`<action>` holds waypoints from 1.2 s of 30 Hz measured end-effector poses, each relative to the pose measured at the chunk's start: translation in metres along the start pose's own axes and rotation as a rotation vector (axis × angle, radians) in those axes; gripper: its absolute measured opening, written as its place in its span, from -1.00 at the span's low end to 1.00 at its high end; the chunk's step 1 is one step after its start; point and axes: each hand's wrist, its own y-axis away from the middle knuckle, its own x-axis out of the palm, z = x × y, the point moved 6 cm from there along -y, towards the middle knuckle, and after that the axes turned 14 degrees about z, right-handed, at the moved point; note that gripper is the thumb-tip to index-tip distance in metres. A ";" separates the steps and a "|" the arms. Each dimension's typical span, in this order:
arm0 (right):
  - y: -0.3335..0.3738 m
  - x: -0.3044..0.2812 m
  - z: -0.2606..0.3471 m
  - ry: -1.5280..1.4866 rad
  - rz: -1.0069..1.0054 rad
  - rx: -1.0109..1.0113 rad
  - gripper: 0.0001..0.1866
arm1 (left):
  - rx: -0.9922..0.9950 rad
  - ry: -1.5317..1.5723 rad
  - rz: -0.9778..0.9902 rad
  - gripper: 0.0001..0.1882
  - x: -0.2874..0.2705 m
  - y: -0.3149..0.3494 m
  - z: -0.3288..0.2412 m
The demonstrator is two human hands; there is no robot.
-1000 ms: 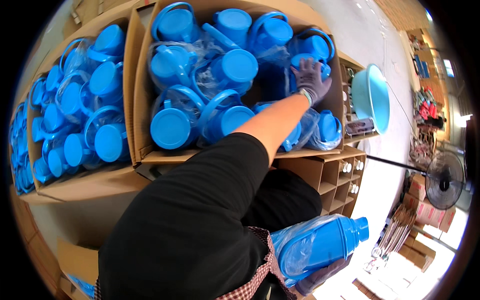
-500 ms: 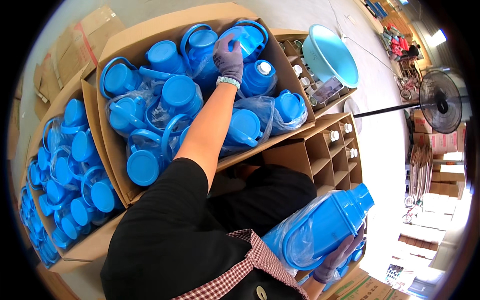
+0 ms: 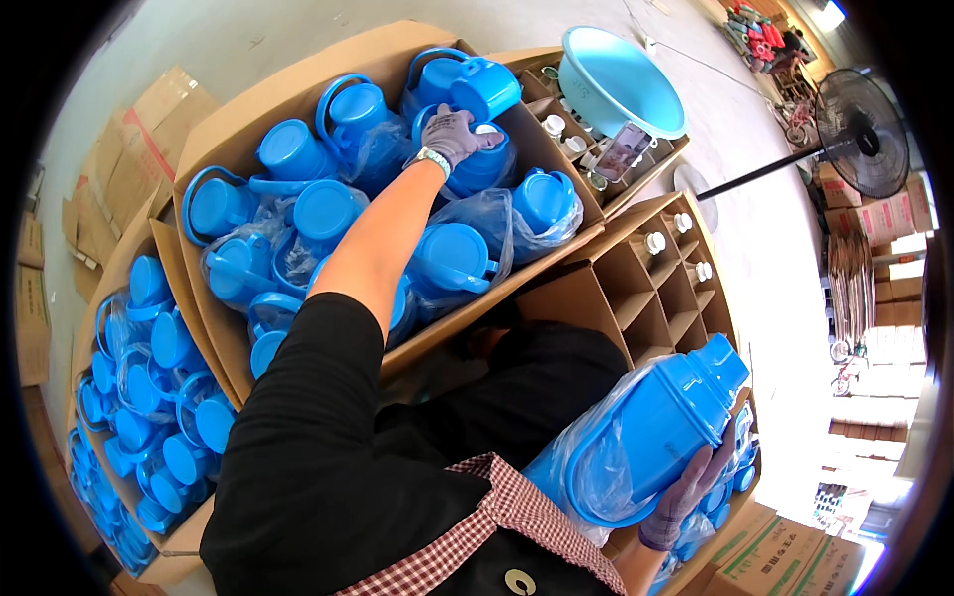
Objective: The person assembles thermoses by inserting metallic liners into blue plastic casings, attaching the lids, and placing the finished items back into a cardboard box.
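Note:
My right hand, in a grey-purple glove, supports a blue thermos flask that lies tilted across my lap, partly wrapped in a clear plastic bag. My gloved left hand is stretched out over the large carton. Its fingers are spread at the top of an uncapped blue flask, whose white stopper shows beside them. Just beyond lies a blue cup-shaped lid. Several blue flasks with carrying handles and plastic bags fill the carton around my hand.
A second carton of blue flasks stands at the left. On the right, a divided carton holds a few white-stoppered pieces. Behind it are a light-blue basin and a phone. A black fan stands farther right.
My left hand has come off the blue lid and moved nearer, to the uncapped flask. The lid stays among the flasks. My right hand still holds its flask, and the view has shifted slightly.

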 end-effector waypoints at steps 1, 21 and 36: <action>-0.001 -0.001 -0.002 -0.008 0.005 -0.002 -0.15 | -0.002 0.023 -0.043 0.05 -0.001 0.000 -0.002; -0.007 -0.005 -0.018 -0.030 -0.021 0.050 -0.14 | 0.145 -0.143 -0.078 0.15 -0.060 -0.052 -0.039; -0.005 -0.008 -0.024 -0.076 -0.005 0.032 -0.15 | 0.554 -0.865 -0.106 -0.61 -0.063 0.005 0.024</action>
